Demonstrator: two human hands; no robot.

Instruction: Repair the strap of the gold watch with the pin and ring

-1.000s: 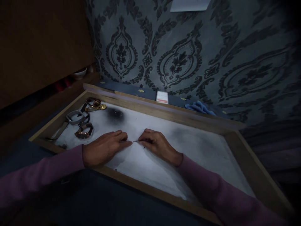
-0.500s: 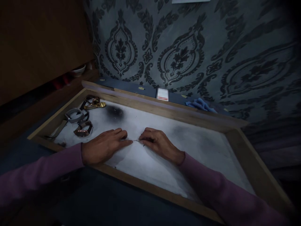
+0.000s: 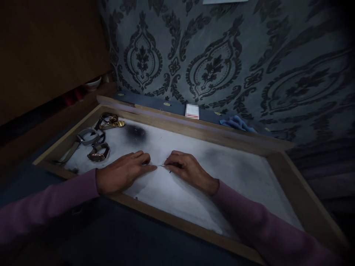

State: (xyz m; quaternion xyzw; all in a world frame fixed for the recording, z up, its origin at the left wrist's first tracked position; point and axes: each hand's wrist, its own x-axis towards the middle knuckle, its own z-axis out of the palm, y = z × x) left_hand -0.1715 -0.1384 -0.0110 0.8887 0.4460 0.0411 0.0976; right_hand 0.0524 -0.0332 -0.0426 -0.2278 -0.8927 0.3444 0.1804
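Over the white floor of a wooden tray, my two hands almost meet at the fingertips. My right hand is closed in a pinch on a thin silvery metal piece, whose tip points toward the left hand. My left hand is also closed, thumb and forefinger drawn together; a faint glint shows there, too small to name. Left of that hand, a rose-gold wristwatch lies on its side. A grey-strapped watch and a gold watch lie behind it.
Raised wooden walls edge the tray. Behind the back wall are a small blurred white box and a crumpled blue cloth. A brown wooden cabinet stands at left, with a white bowl on its shelf. Patterned wallpaper covers the back.
The view has shifted very slightly. Both hands keep the same pinch and position, and the watches have not moved.
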